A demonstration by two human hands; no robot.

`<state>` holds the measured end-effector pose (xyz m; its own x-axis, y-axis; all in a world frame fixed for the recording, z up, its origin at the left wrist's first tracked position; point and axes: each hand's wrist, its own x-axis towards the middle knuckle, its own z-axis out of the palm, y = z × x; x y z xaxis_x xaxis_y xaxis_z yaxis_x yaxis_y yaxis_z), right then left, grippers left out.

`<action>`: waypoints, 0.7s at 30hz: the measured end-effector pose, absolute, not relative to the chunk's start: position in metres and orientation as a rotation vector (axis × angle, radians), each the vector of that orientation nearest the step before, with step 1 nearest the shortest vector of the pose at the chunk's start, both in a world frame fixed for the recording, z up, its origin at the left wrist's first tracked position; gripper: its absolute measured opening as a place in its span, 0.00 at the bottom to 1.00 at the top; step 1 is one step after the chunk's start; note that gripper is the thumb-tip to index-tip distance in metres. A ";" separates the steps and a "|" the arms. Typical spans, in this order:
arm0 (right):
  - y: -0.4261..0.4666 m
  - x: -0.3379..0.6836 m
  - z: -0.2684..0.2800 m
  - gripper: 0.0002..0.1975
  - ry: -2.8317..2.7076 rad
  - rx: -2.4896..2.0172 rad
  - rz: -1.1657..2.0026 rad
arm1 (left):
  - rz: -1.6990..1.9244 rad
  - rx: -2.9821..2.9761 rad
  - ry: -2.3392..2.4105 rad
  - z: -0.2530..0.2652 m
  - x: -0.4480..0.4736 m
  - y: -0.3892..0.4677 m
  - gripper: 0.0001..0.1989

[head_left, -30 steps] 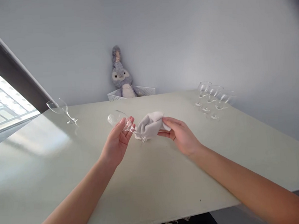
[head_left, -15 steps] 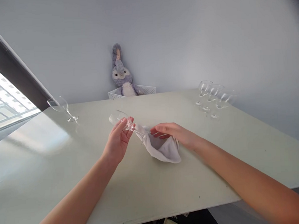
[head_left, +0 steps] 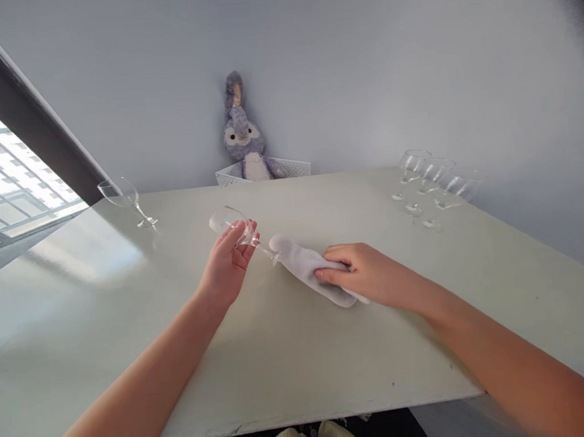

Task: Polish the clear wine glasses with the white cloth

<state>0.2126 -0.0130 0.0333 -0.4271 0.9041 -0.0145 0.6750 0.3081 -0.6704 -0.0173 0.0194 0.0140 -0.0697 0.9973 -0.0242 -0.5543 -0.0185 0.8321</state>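
Observation:
A clear wine glass (head_left: 229, 220) lies tilted in my left hand (head_left: 228, 264), whose fingers wrap round the lower bowl and top of the stem. Its bowl points to the far left and its foot to the right. The foot is close to the tip of a white cloth (head_left: 307, 266); whether they touch I cannot tell. My right hand (head_left: 358, 270) pinches the folded cloth between thumb and fingers, near its right end, low over the table.
Another wine glass (head_left: 127, 198) stands at the table's far left. Three wine glasses (head_left: 436, 175) stand in a row at the far right. A plush rabbit (head_left: 249, 142) sits in a white basket (head_left: 294, 168) beyond the pale table's (head_left: 271, 376) back edge.
My right hand has moved right and down and closed on the cloth, which was draped loosely and now lies folded. The glass's foot is no longer over the cloth's middle.

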 end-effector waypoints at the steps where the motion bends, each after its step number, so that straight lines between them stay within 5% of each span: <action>1: -0.009 0.216 0.036 0.17 -2.127 -1.399 0.964 | 1.480 0.729 0.810 0.015 -0.017 0.019 0.05; 5: 0.003 0.230 0.045 0.11 -1.695 -1.266 1.139 | 1.463 0.742 0.791 0.018 -0.016 0.017 0.06; 10: 0.003 0.233 0.049 0.09 -1.263 -1.135 0.841 | 1.486 0.719 0.765 0.021 -0.013 0.014 0.07; 17: -0.014 0.199 0.032 0.15 -1.557 -0.890 1.359 | 1.387 0.748 0.731 0.026 -0.002 0.002 0.08; 21: -0.017 0.191 0.028 0.18 -1.898 -0.805 1.083 | 1.350 0.766 0.701 0.028 0.000 -0.002 0.09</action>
<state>0.1912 -0.0173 0.0279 -0.4857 0.8133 0.3205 0.1375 0.4332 -0.8908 0.0002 -0.0022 0.0282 0.0970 0.9953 -0.0045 -0.5762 0.0598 0.8151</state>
